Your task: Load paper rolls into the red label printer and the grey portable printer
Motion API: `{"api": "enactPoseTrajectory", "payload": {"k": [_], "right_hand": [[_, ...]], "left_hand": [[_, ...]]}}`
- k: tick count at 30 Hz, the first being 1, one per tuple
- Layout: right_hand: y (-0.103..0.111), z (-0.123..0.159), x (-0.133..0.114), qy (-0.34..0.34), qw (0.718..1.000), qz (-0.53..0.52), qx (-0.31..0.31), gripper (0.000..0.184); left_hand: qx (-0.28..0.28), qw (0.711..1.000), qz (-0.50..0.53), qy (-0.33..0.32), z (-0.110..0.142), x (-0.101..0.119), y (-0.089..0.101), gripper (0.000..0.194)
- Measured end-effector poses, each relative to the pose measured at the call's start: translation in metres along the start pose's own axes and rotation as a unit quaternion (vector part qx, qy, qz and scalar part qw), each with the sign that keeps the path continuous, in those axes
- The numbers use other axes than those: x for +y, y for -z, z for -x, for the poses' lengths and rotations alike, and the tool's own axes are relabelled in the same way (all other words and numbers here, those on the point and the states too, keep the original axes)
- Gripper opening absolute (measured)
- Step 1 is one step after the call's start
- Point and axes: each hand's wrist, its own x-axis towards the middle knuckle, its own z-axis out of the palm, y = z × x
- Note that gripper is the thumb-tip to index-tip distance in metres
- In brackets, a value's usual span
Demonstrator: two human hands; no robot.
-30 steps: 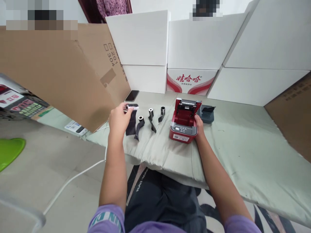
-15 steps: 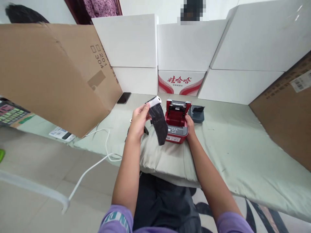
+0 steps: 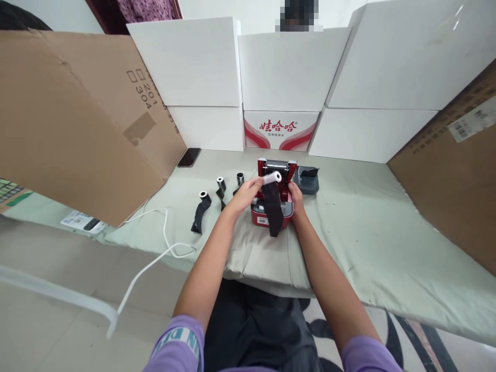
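Observation:
My left hand pinches a small white thermal paper roll, its loose black strip hanging down in front. Right behind and below is a small red portable printer with a grey top panel; its lid stands up. The roll is at the open compartment, though I cannot tell whether it touches the inside. Against the printer's right side, my right hand grips the body. Left of my left hand lie more small rolls with dark strips: one nearest me, another behind it, and a third.
Behind the printer's right side sits a dark grey tray with a black scrap in it. A phone lies farther back. White boxes wall the rear; cardboard stands left. A white cable runs over the bed edge.
My left hand has brought the paper roll rightward and down, from left of the printer to over its open compartment. The rolls on the left have come into view. My right hand stays on the printer.

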Motion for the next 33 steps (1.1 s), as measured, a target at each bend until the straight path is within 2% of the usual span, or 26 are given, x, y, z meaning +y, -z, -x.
{"api": "enactPoseTrajectory", "payload": {"k": [3, 6, 10, 13, 19, 21, 25, 27, 30, 33], "right_hand": [[0.000, -0.001, 0.001, -0.011, 1.000, 0.004, 0.006, 0.046], [0.001, -0.001, 0.001, -0.007, 1.000, 0.012, 0.004, 0.047], [0.000, 0.000, -0.001, 0.009, 0.999, 0.038, 0.013, 0.045], [-0.001, 0.001, -0.003, 0.014, 0.999, 0.045, 0.013, 0.044], [-0.001, 0.001, -0.001, 0.011, 0.999, 0.029, 0.016, 0.044], [0.000, 0.000, 0.000, 0.003, 1.000, 0.021, 0.013, 0.044], [0.000, 0.000, 0.001, -0.002, 1.000, 0.017, 0.012, 0.043], [0.000, 0.001, 0.000, -0.002, 1.000, 0.016, 0.008, 0.042], [0.000, 0.001, 0.000, 0.005, 1.000, 0.027, 0.004, 0.042], [-0.001, 0.000, 0.000, 0.017, 0.999, 0.036, 0.003, 0.042]], "left_hand": [[-0.003, 0.997, 0.074, 0.010, 0.005, -0.002, 0.005, 0.064], [0.025, 0.992, 0.125, -0.013, 0.009, -0.008, 0.012, 0.063], [0.081, 0.988, 0.132, -0.027, 0.008, -0.023, 0.019, 0.049], [0.099, 0.986, 0.131, -0.024, 0.005, -0.031, 0.022, 0.047], [0.133, 0.980, 0.150, 0.000, 0.010, -0.024, 0.021, 0.047], [0.130, 0.977, 0.171, 0.004, 0.012, -0.020, 0.021, 0.044], [0.090, 0.977, 0.190, -0.021, 0.014, -0.017, 0.023, 0.040], [0.072, 0.988, 0.133, -0.030, 0.013, -0.017, 0.023, 0.039], [0.056, 0.998, 0.010, -0.036, 0.008, -0.014, 0.020, 0.048], [0.059, 0.981, -0.177, -0.060, 0.000, -0.009, 0.016, 0.036]]}}
